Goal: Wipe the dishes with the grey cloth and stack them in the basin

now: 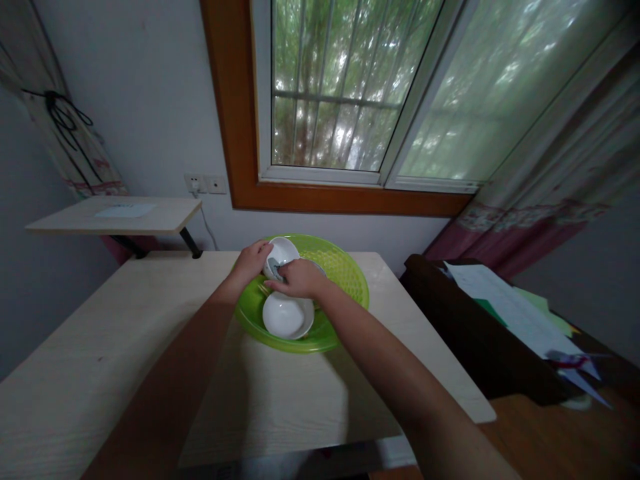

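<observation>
Left hand [254,260]: at the far-left part of the basin; I see its fingers closed on the left rim of the upper white bowl.
Right hand [299,278]: just right of the left hand; fingers curled down at the bowl's near side, thumb pointing left. Whether they grip or only press, I cannot tell from my camera.
Upper white bowl [284,249]: between the two hands, tilted, its pale inside showing; left-hand fingers at its left edge, right-hand fingers at its lower right.
Grey patch [274,265]: on the bowl, by the right fingertips; cloth or printed pattern, I cannot say which.
Lower white bowl [283,316]: just below the right hand, nearer my viewpoint, apart from the fingers; a second white bowl [307,321] shows beside and partly behind its right edge.
White rim [318,267]: a piece visible beyond the right hand, mostly hidden by it.
Green basin [353,303]: one, round, holding the bowls; mesh-patterned inside wall at far right.
Table [400,333]: pale wood-grain top, under the basin.
Raised shelf [175,212]: on the table's far left, bearing a paper sheet [126,211].
</observation>
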Action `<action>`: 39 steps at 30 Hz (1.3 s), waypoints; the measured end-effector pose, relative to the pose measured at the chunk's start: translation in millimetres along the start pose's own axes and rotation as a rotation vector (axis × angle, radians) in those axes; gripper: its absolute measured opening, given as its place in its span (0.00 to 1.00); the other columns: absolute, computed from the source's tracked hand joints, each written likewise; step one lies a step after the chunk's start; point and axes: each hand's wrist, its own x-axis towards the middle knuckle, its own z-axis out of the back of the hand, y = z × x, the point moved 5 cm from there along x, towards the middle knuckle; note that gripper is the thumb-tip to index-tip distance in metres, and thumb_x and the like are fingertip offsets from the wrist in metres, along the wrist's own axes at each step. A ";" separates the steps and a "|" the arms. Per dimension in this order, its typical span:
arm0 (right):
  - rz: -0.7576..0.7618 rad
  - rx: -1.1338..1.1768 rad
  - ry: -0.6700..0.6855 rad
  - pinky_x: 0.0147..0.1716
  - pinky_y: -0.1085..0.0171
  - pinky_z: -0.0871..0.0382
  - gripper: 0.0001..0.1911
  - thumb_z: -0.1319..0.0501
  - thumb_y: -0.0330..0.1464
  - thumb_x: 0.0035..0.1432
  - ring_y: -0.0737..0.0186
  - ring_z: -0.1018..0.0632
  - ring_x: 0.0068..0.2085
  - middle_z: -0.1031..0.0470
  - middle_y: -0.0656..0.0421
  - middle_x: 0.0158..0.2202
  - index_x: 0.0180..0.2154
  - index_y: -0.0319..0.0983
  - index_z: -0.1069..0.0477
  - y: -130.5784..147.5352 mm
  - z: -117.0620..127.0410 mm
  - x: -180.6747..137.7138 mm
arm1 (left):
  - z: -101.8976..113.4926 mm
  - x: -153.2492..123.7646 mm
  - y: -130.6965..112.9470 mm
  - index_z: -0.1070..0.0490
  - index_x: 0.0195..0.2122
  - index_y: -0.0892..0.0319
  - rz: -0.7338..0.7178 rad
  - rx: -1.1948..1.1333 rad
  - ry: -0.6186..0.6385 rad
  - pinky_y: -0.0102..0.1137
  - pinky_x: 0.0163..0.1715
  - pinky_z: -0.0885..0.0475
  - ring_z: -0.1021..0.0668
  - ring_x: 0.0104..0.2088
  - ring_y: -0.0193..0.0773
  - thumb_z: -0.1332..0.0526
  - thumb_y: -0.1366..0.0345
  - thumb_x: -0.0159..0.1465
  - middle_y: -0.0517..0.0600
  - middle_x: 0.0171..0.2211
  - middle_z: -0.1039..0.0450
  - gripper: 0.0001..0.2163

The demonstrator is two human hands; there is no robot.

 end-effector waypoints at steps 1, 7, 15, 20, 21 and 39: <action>0.024 0.029 -0.025 0.38 0.60 0.35 0.38 0.56 0.58 0.67 0.52 0.20 0.37 0.19 0.46 0.36 0.38 0.34 0.21 -0.5 0.6 -0.1 | 0.4 0.0 -0.4 0.24 0.43 0.58 -0.014 -0.012 -0.002 0.35 0.50 0.31 0.23 0.46 0.44 0.50 0.52 0.66 0.54 0.45 0.21 0.20; 0.166 0.150 -0.178 0.44 0.62 0.34 0.31 0.49 0.54 0.67 0.56 0.23 0.42 0.22 0.48 0.41 0.42 0.33 0.25 -1.6 -1.2 2.4 | 2.2 0.0 -0.6 0.26 0.40 0.58 -0.074 -0.111 -0.010 0.34 0.50 0.31 0.24 0.44 0.43 0.53 0.52 0.66 0.53 0.42 0.22 0.20; 0.138 0.028 -0.189 0.54 0.56 0.35 0.39 0.54 0.58 0.66 0.49 0.24 0.51 0.24 0.41 0.48 0.46 0.30 0.25 -2.0 -11.4 7.9 | -0.6 0.5 0.5 0.27 0.38 0.58 -0.058 -0.109 0.003 0.35 0.47 0.30 0.24 0.42 0.42 0.53 0.52 0.66 0.52 0.40 0.22 0.19; 0.045 0.019 -0.164 0.53 0.56 0.35 0.38 0.52 0.58 0.66 0.48 0.23 0.50 0.22 0.42 0.46 0.44 0.32 0.22 -9.2 -6.2 7.6 | -1.0 0.0 0.5 0.27 0.39 0.57 -0.038 -0.090 0.003 0.35 0.49 0.31 0.24 0.44 0.43 0.53 0.52 0.66 0.53 0.43 0.22 0.19; 0.025 0.035 -0.162 0.51 0.56 0.34 0.37 0.52 0.58 0.66 0.48 0.23 0.48 0.21 0.43 0.45 0.43 0.32 0.22 -11.6 -4.5 7.2 | -0.3 -0.5 0.2 0.26 0.40 0.57 -0.030 -0.089 -0.004 0.35 0.49 0.31 0.24 0.45 0.43 0.53 0.52 0.66 0.53 0.43 0.22 0.19; 0.005 0.745 -0.182 0.52 0.61 0.31 0.33 0.61 0.48 0.73 0.58 0.20 0.49 0.20 0.55 0.50 0.51 0.40 0.22 -29.1 -9.1 5.8 | 3.7 -3.3 -6.0 0.28 0.36 0.57 -0.017 -0.115 -0.002 0.34 0.46 0.30 0.24 0.42 0.43 0.54 0.52 0.67 0.52 0.40 0.22 0.19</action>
